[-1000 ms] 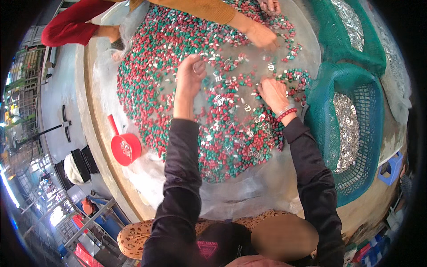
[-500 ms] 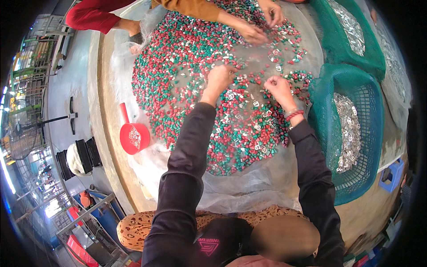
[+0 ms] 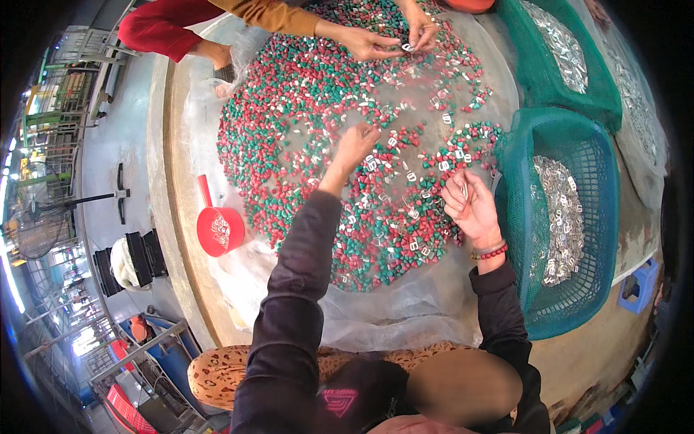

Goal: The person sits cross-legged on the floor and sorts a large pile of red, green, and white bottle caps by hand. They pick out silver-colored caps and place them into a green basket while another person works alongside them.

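My left hand (image 3: 356, 147) hangs over the middle of a spread of small red, green and white cone-like pieces (image 3: 289, 108), its fingertips pinched together. Whatever is between them, if anything, is hidden. At the right edge of the spread, my right hand (image 3: 473, 211) is raised palm up with fingers curled around a small silver metal buckle (image 3: 465, 189). More such flat metal buckles (image 3: 412, 176) lie scattered among the coloured pieces between my hands. Right of that hand stands a teal plastic basket (image 3: 606, 239), lined with green netting (image 3: 515, 217) and holding a heap of metal buckles (image 3: 560, 224).
A red long-handled dipper (image 3: 220, 230) with metal pieces inside sits at left. Across the spread, a co-worker's hands (image 3: 394, 40) hold a small buckle. Another green-netted container (image 3: 603, 87) of metal parts stands at far right. A blue stool (image 3: 637, 284) is beyond the basket.
My right hand has drawn back toward me and turned palm up with a metal buckle. My left hand has shifted slightly nearer. The co-worker's hands have come together on a small buckle.
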`<control>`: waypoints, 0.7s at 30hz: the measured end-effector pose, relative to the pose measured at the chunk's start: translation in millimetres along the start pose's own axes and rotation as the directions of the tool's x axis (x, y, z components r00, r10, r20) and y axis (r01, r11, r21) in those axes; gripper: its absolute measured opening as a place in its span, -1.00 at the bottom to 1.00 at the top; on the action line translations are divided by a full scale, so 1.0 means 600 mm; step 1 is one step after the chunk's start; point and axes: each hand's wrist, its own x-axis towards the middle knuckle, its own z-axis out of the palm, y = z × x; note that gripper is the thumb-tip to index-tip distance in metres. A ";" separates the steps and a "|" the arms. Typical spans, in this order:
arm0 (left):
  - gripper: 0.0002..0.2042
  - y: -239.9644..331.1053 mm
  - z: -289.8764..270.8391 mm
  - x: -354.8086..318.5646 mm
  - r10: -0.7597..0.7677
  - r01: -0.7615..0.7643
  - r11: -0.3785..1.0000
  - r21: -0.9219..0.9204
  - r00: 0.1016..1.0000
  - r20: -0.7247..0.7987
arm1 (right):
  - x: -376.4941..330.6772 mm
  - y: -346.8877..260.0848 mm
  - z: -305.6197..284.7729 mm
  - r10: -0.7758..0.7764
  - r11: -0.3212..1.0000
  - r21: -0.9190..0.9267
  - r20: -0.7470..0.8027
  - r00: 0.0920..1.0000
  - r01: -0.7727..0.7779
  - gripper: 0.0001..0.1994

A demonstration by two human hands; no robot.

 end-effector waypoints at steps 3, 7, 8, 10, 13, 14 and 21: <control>-0.76 0.029 -0.019 -0.040 0.038 0.116 0.892 -0.438 0.944 0.327 | 0.021 0.024 -0.013 0.018 1.000 -0.008 -0.147 0.989 -0.019 -0.71; -0.78 0.117 -0.024 -0.078 0.261 -0.083 0.913 -0.400 0.871 0.416 | 0.046 0.057 -0.018 0.052 0.997 0.067 -0.133 0.990 -0.044 -0.58; -0.79 0.141 -0.022 -0.088 0.339 -0.221 0.926 -0.306 0.842 0.419 | 0.050 0.061 -0.017 0.047 0.991 0.124 -0.035 0.998 -0.042 -0.58; -0.79 0.180 -0.015 -0.103 0.593 -0.578 0.798 -0.171 0.701 0.396 | 0.059 0.059 -0.016 0.006 0.985 0.171 -0.094 0.996 0.010 -0.61; -0.72 0.207 0.003 -0.108 0.721 -0.734 0.670 -0.110 0.608 0.332 | 0.066 0.041 -0.015 -0.022 0.987 0.158 -0.113 0.993 0.039 -0.66; -0.72 0.205 0.005 -0.092 0.696 -0.699 0.707 -0.109 0.659 0.286 | 0.071 0.031 -0.015 -0.022 0.991 0.129 -0.172 0.985 0.044 -0.68; -0.81 0.132 0.030 0.185 0.336 -0.334 0.942 0.039 0.937 -0.093 | 0.048 -0.015 0.004 -0.092 0.994 -0.090 -0.284 0.955 0.069 -0.57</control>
